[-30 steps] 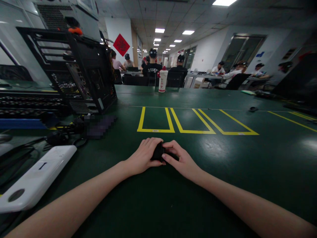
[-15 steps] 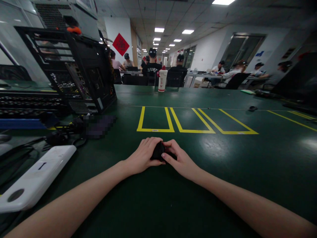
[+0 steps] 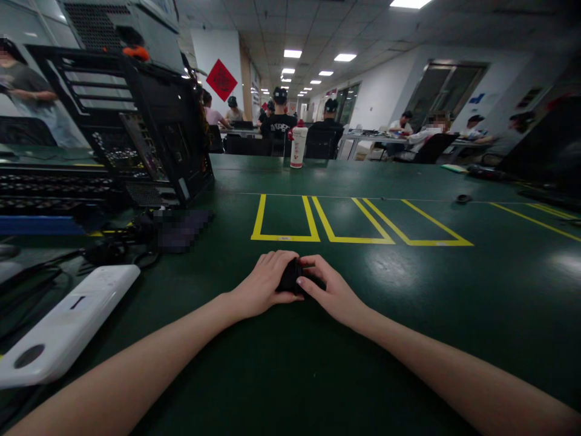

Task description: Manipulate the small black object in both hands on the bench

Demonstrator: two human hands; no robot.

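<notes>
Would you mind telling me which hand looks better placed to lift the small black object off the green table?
Probably the left hand: its fingers curl over the small black object and cover most of it. The right hand touches only its right side with thumb and fingertips on the green table.

Both forearms bare to the frame's edge — no sleeves, watch or rings on the hands [image 3: 299, 287].

small black object [image 3: 290, 277] mostly hidden by both hands; pixelated patch [image 3: 179, 229]; white device [image 3: 63, 330] cut off at left edge
</notes>
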